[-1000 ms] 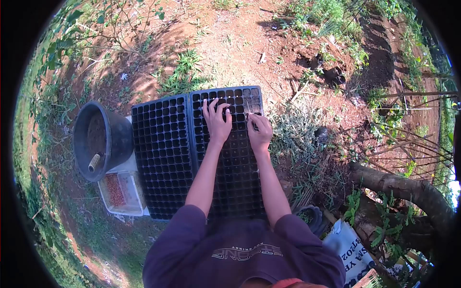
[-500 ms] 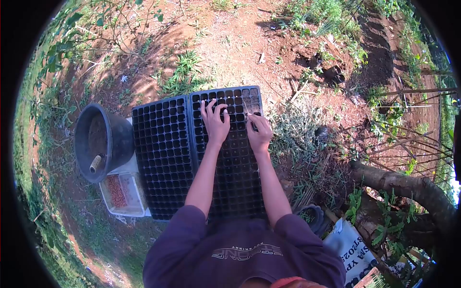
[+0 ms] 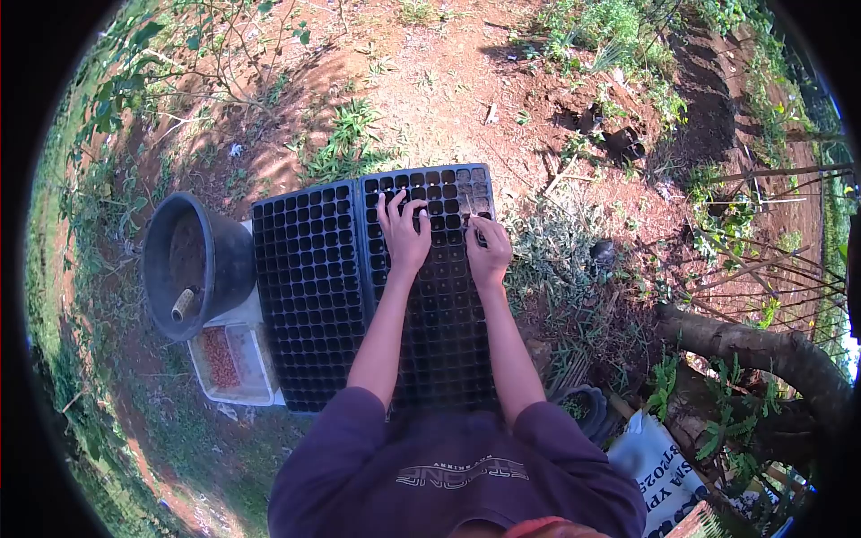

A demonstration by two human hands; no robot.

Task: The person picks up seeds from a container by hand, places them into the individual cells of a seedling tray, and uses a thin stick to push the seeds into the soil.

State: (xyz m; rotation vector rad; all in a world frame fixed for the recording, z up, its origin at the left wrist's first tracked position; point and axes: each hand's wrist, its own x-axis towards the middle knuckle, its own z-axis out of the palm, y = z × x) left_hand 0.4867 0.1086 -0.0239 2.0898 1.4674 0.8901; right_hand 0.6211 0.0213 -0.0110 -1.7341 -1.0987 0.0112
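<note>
Two black cell trays lie side by side, the left tray [image 3: 309, 296] and the right tray [image 3: 439, 309]. Over the upper part of the right tray rests my left hand [image 3: 406, 235], its fingers spread and nothing visible in it. My right hand [image 3: 489, 249] is at that tray's right edge, thumb and finger pinched on a thin stick [image 3: 467, 204] that points up over the cells. Cells in the top right corner look brown and filled, while the others look dark.
Left of the trays stands a dark bucket [image 3: 235, 269] with a cylindrical object [image 3: 184, 305] in it. Below it is a white container [image 3: 260, 377] with reddish grains. A thick branch [image 3: 753, 345] and a printed white sack [image 3: 659, 466] are at the right.
The trays and bucket sit slightly further right in the view. My right hand has shifted a little down and right, still pinching the stick; my left hand stays over the tray.
</note>
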